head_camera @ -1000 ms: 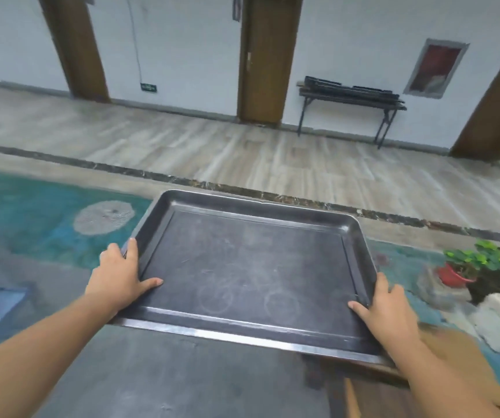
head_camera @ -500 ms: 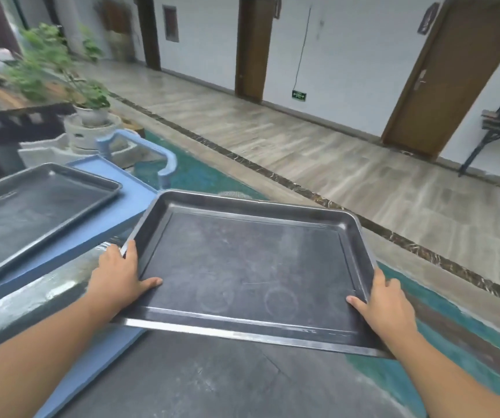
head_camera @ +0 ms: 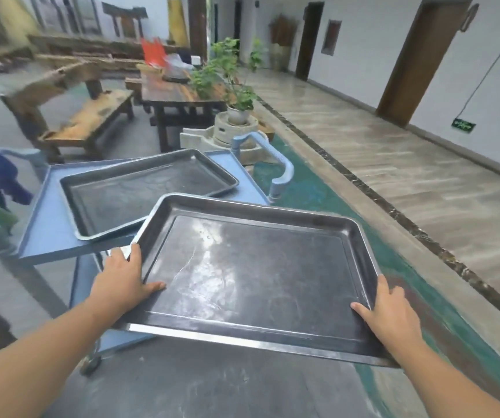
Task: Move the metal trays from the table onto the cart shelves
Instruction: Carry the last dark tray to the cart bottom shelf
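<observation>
No text I can read anywhere, small green sign (head_camera: 463, 125) low on the white wall (head_camera: 483, 86) to my right, pale marks on it too blurred to make out, no label or brand on anything else

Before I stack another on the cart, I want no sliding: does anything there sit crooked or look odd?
Yes. The tray on the cart's top shelf lies skewed, its near corner riding over the blue shelf lip. The carried tray, held by the left hand and right hand, looks scuffed but level.
</observation>
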